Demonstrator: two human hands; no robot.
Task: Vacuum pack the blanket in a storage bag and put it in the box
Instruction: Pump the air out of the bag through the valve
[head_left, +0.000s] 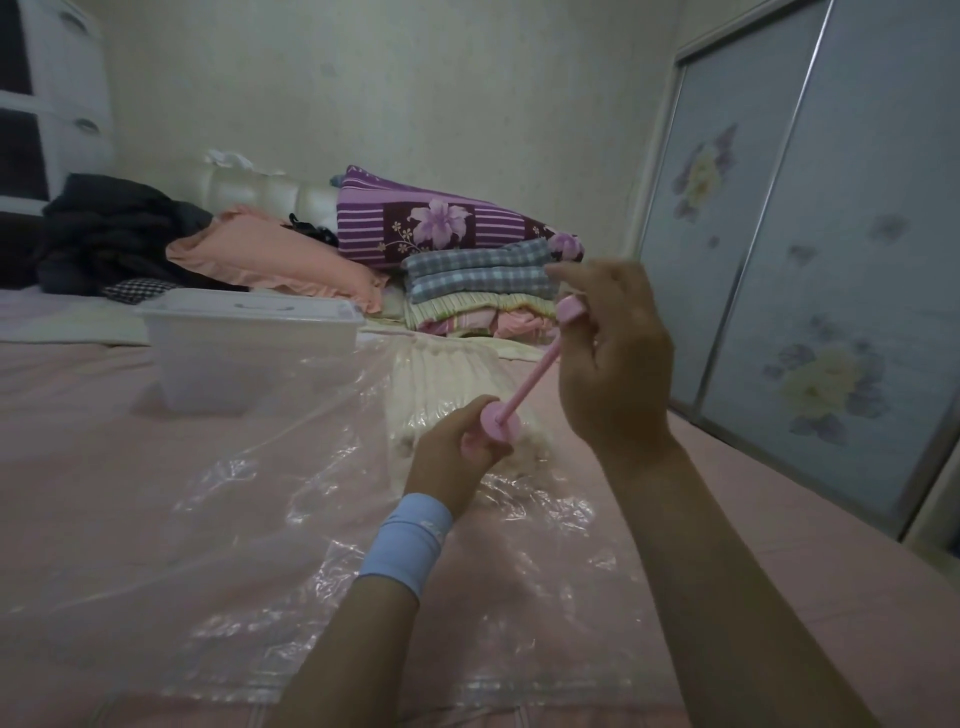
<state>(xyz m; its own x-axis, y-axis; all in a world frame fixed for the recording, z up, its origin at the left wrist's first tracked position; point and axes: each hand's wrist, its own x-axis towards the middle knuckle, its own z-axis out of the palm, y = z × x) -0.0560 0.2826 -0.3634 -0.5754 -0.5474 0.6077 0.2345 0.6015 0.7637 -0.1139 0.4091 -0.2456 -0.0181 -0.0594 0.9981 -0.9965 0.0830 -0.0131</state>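
Note:
A clear plastic storage bag (270, 519) lies spread over the pink bed, with a cream blanket (447, 379) folded inside it. My left hand (457, 457), with a light blue wristband, grips the body of a pink hand pump (501, 423) that stands on the bag. My right hand (613, 353) holds the pump's handle at the top of its rod (535, 371), which is pulled out. A translucent white storage box (249, 358) with its lid on stands on the bed behind the bag at the left.
Folded bedding (483, 291) is stacked at the head of the bed, beside a purple flowered quilt (441, 223), a peach pillow (275, 265) and dark clothes (119, 228). A sliding wardrobe (810, 260) runs along the right side.

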